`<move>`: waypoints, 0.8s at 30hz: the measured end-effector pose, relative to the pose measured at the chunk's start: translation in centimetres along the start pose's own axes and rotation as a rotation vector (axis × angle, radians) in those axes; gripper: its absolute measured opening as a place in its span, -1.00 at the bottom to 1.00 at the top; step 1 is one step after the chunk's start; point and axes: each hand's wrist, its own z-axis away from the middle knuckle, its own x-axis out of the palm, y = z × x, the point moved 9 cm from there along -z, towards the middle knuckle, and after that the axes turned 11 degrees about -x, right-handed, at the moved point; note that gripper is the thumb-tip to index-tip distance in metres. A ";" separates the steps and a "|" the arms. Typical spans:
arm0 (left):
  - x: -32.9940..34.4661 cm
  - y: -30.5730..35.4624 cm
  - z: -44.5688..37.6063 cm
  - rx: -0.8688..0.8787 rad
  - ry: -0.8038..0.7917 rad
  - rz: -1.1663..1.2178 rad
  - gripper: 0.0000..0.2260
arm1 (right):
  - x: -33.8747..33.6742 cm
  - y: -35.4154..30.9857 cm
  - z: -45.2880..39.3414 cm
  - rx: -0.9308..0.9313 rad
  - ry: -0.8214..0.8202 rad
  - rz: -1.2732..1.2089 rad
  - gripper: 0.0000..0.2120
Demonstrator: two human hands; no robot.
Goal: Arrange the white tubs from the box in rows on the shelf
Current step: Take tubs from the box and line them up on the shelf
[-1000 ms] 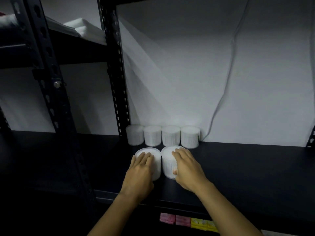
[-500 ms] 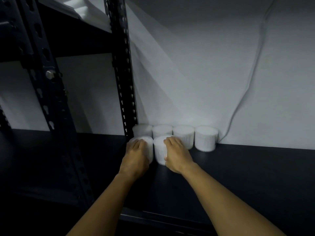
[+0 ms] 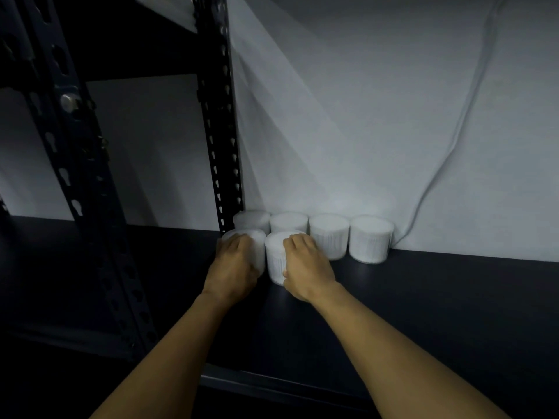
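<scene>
Two front tubs stand before the back row on the shelf.

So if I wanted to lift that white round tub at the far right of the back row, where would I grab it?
Grip the far-right white round tub around its upright curved wall, coming from the front or the open right side. Its left side sits close to the neighbouring white tub, and the white cloth backdrop hangs right behind it.

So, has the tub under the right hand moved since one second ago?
Yes. The tub under the right hand slid back toward the back row of tubs; the earlier gap is closed.
</scene>
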 end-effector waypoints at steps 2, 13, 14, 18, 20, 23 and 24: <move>0.1 -0.1 0.0 -0.001 -0.006 -0.004 -0.67 | -0.1 -0.3 0.1 -0.009 0.005 0.023 -0.47; 0.7 -1.3 -1.0 -0.033 -0.014 -0.041 -0.68 | 0.0 -0.7 -0.3 -0.047 0.024 0.046 -0.48; 0.5 -1.2 -0.9 -0.033 -0.016 -0.035 -0.69 | 0.1 -0.7 -0.3 -0.049 0.024 0.049 -0.48; 0.3 -1.4 -1.1 -0.025 -0.026 0.002 -0.70 | 0.2 -0.7 -0.5 -0.042 0.020 0.047 -0.48; 0.6 -1.6 -1.4 -0.024 -0.034 -0.003 -0.67 | 0.2 -0.6 -0.7 -0.034 0.015 0.045 -0.47; 0.6 -1.6 -1.6 -0.009 -0.032 0.007 -0.62 | 0.2 -0.5 -0.8 -0.028 0.005 0.038 -0.45; 0.5 -1.4 -1.5 0.000 -0.024 0.015 -0.60 | 0.2 -0.5 -0.8 -0.027 0.000 0.034 -0.44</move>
